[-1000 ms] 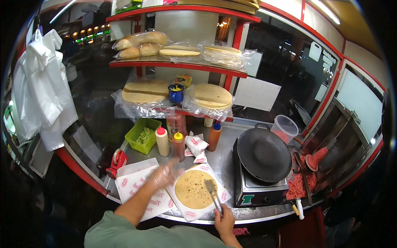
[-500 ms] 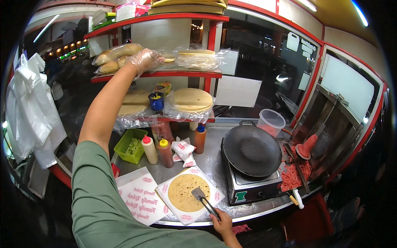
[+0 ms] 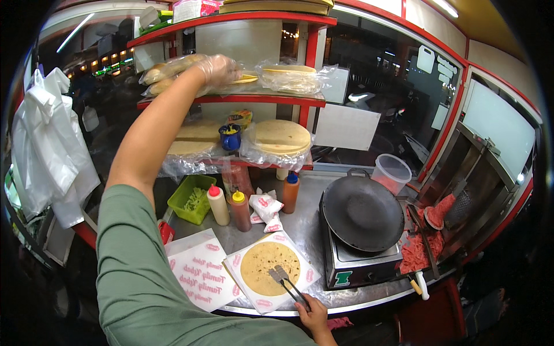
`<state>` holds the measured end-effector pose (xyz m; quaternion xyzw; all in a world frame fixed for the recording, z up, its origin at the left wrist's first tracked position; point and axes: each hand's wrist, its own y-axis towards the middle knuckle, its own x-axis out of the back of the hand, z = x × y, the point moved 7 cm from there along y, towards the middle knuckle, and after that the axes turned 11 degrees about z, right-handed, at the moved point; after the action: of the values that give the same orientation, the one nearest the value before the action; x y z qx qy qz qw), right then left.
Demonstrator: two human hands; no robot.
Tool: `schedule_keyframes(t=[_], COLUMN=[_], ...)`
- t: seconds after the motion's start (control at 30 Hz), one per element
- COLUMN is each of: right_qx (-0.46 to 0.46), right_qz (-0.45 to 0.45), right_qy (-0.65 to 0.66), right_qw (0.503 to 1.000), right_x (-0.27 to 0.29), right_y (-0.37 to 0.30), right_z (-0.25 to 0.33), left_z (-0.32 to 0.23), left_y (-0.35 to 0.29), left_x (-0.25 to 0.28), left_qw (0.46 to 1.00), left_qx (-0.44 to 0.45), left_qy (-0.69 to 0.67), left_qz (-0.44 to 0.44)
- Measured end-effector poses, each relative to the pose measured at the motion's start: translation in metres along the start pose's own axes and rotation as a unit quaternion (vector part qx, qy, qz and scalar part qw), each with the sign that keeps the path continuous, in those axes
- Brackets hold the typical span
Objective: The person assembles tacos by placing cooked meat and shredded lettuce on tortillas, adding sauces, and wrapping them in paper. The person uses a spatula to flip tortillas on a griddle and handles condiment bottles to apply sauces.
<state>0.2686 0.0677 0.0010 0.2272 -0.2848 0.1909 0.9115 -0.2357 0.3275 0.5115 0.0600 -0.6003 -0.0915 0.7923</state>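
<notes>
My left hand (image 3: 217, 70), in a clear plastic glove, reaches up to the middle shelf, beside bagged long bread rolls (image 3: 167, 70). Its fingers curl down by a thin yellow flat piece (image 3: 245, 79); blur and the glove hide exactly what they grip. Low in front, my right hand (image 3: 312, 313) is closed round metal tongs (image 3: 291, 286). The tongs' flat tips, slightly apart, rest over a browned round flatbread (image 3: 262, 266). That flatbread lies on printed white paper (image 3: 303, 288) on the steel counter. More printed paper (image 3: 202, 277) lies to its left.
A black pan (image 3: 362, 213) sits on a stove at right, next to shaved reddish meat (image 3: 420, 251). Sauce bottles (image 3: 240, 210), a green tub of shredded greens (image 3: 193, 199) and wrapped packets (image 3: 266, 206) stand behind the paper. Stacked flatbreads (image 3: 281, 137) lie on the lower shelf.
The view has shifted a little, so the scene sits farther right. The tongs' tips have spread slightly over the flatbread. More of the yellow piece shows by my left fingers.
</notes>
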Motion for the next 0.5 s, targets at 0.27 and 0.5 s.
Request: schedule_keyframes(t=[0.27,0.5], right_qx=[0.024,0.027], right_qz=[-0.048,-0.070], right_qy=[-0.048,-0.061], right_qw=[0.997,0.995], right_x=[0.001,0.004], right_y=[-0.001,-0.006], right_z=[-0.003,-0.006], left_z=[0.002,0.048], left_y=[-0.015,0.014], left_x=[0.009,0.013], left_qw=[0.999,0.966], left_qx=[-0.012,0.150], left_qy=[0.036,-0.128], left_qz=[0.008,-0.166])
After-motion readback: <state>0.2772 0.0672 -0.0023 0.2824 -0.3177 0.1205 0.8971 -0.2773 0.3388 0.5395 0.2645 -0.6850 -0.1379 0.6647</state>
